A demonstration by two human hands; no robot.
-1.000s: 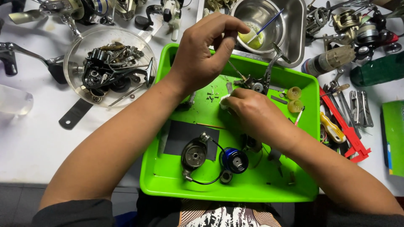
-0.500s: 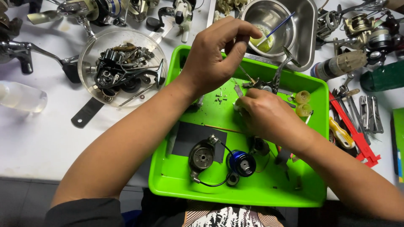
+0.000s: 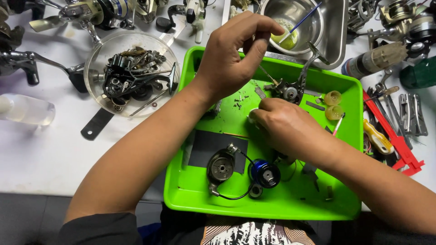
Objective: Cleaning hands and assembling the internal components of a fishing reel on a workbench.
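A bright green tray point(image 3: 190, 190) lies in front of me. My left hand point(image 3: 231, 59) hovers over its far side, thumb and fingers pinched on a thin brush-like tool point(image 3: 269, 75) that points down at a grey fishing reel body point(image 3: 290, 88). My right hand point(image 3: 284, 127) rests on the tray just below that reel body, fingers closed on a small pale part I cannot make out. Nearer me on the tray sit a dark round rotor point(image 3: 221, 168) with a wire bail and a blue spool point(image 3: 265, 172), beside a black mat point(image 3: 209, 145).
A clear bowl point(image 3: 131, 72) of dark reel parts stands left of the tray. A steel bowl point(image 3: 295, 20) with yellow grease and a blue stick sits behind it. Hand tools point(image 3: 395, 131) lie to the right, several reels point(image 3: 81, 13) at the back, a clear bottle point(image 3: 27, 111) at far left.
My left hand has shifted slightly with the thin tool toward the reel body. My right hand has stayed on the tray below it. The view has drifted a little.
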